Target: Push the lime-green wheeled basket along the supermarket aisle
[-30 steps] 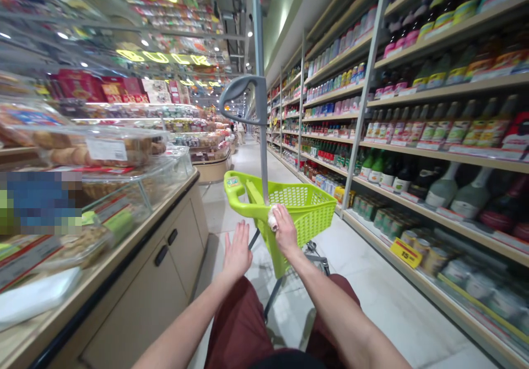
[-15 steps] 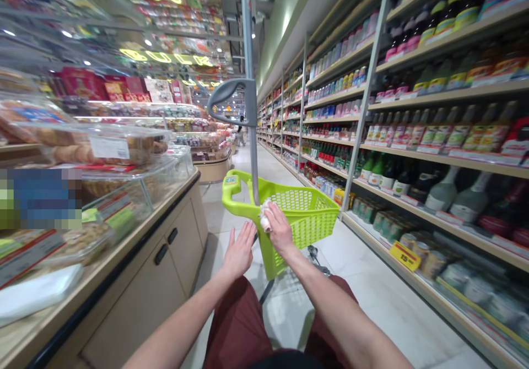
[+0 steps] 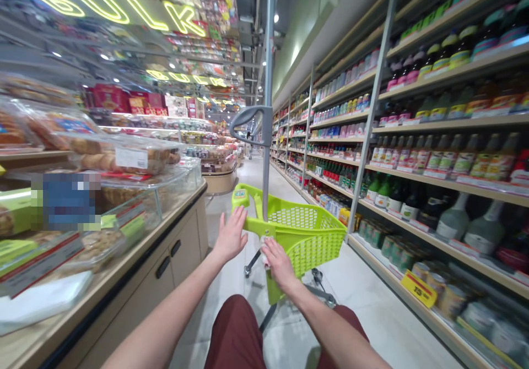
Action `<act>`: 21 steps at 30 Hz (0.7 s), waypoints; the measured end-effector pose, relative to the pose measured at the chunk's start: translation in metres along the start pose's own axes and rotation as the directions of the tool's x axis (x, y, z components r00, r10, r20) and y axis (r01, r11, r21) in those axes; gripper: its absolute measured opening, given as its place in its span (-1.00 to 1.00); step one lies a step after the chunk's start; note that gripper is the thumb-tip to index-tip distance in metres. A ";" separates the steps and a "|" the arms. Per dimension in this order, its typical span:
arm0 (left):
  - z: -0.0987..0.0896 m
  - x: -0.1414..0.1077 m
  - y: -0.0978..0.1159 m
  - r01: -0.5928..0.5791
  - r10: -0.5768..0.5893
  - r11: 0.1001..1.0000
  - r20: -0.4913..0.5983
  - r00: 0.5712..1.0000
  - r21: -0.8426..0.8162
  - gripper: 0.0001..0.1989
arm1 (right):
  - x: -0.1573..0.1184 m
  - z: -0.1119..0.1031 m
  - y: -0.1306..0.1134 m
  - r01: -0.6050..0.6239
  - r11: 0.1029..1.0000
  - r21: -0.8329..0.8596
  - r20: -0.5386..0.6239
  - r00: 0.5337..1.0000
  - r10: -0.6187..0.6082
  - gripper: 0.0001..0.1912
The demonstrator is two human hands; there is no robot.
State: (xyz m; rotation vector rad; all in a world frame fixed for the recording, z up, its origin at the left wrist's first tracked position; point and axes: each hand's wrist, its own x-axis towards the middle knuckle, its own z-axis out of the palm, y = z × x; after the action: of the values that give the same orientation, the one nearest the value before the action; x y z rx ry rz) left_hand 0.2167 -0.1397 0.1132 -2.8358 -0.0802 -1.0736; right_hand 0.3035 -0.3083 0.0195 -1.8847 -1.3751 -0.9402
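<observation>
A lime-green plastic shopping basket cart stands just ahead of me on small wheels, with a grey metal pole rising from it. My left hand is open, its fingers spread and resting at the basket's green rim. My right hand presses a crumpled white tissue against the near side of the basket. Part of the tissue is hidden by my fingers.
Long shelves of bottles and cans line the right of the tiled aisle. A glass-fronted bakery counter with packaged food runs along the left, under a neon BULK sign. A distant person stands far down the aisle.
My left hand has risen from beside the basket onto its rim. My right hand and the tissue have slid lower down the basket's near side. The view has turned slightly.
</observation>
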 end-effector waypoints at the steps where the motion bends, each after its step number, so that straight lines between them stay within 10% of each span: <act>1: -0.002 0.007 -0.005 -0.007 0.009 1.000 0.045 0.999 -0.026 -0.44 | 0.009 -0.005 -0.001 -0.019 1.000 0.021 -0.039 0.999 0.020 -0.56; 7: 0.000 0.020 -0.013 0.021 -0.015 0.998 0.089 0.996 -0.067 -0.60 | 0.058 -0.011 0.011 -0.275 0.948 0.159 -0.204 0.931 0.304 -0.53; 21: -0.004 0.024 0.047 0.082 -0.083 0.993 -0.009 0.996 -0.081 -0.67 | 0.037 -0.018 0.040 -0.470 0.870 0.147 -0.185 0.851 0.491 -0.51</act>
State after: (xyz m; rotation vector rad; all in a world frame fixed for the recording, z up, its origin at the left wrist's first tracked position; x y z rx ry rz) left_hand 0.2360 -0.1866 0.1282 -2.9207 -0.1582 -1.1364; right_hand 0.3460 -0.3145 0.0571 -1.8606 -0.7461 -0.7757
